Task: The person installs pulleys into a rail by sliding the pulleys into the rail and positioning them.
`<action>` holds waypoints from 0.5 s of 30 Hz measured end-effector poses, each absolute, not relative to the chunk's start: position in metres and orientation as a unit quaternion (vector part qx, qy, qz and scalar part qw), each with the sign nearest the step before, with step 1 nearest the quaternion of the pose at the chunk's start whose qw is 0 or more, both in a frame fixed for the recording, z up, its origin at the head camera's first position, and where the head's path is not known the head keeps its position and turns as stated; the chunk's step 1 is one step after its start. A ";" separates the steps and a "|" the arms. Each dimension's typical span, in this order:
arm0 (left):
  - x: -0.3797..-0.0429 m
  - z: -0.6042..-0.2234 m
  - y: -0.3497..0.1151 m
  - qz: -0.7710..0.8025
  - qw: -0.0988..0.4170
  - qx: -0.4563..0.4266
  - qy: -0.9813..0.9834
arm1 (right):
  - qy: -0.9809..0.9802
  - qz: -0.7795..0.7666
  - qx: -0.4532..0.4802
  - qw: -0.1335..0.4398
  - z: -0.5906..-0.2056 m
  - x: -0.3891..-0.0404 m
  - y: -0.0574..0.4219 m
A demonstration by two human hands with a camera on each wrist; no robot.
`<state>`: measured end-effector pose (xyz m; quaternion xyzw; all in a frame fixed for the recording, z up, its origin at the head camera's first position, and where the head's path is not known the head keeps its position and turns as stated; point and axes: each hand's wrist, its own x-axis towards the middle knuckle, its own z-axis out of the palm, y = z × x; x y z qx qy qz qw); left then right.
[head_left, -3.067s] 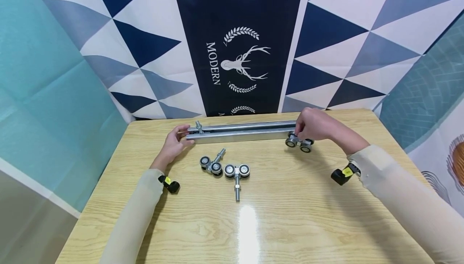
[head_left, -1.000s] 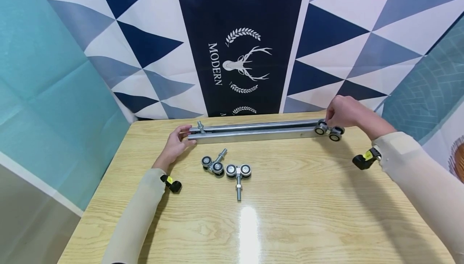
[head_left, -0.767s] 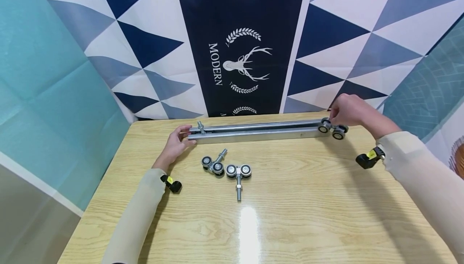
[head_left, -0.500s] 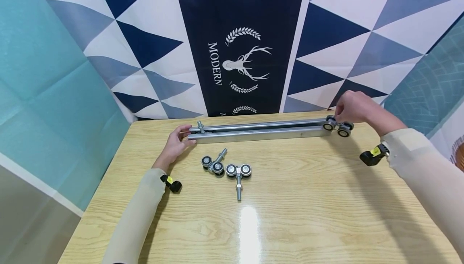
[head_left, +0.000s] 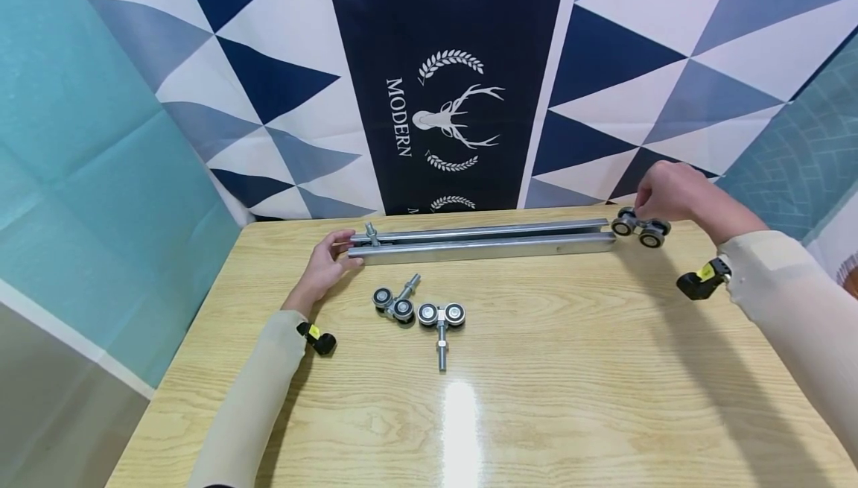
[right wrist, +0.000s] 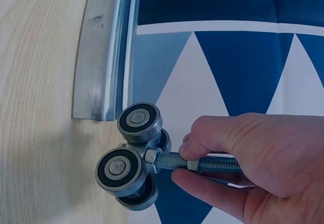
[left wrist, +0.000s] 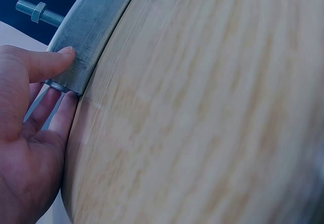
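Nearest on the wood-grained desk (head_left: 570, 398), one roller trolley (head_left: 441, 322) was laid with its threaded stem pointed toward the person; just to its left, a slanted trolley (head_left: 402, 311) was laid with its stem aimed away and rightward. Beyond both, the left end of a long metal rail (head_left: 482, 251) was pinched in the grip of the left hand (head_left: 324, 267), the thumb pressed on its near face. An upright bolt (head_left: 372, 235) was raised from the rail's slot close by. A third trolley (head_left: 641, 228) was held by the right hand (head_left: 673, 191), its stem caught in a narrow grip between thumb and fingers, its wheels just beside the rail's right end and outside the slot. Farthest back, a triangle-patterned cloth (head_left: 456, 119) was seen, printed with a deer's head.
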<state>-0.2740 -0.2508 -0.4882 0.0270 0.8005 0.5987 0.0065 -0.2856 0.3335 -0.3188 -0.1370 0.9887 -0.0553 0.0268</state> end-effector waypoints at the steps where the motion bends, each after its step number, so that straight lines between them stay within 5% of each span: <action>1: -0.274 -0.488 -0.251 0.599 0.007 0.027 0.801 | 0.989 -0.055 -0.137 0.026 -0.319 -0.286 0.334; 15: -0.274 -0.488 -0.252 0.596 0.013 0.022 0.802 | 0.990 -0.082 -0.114 0.015 -0.340 -0.289 0.347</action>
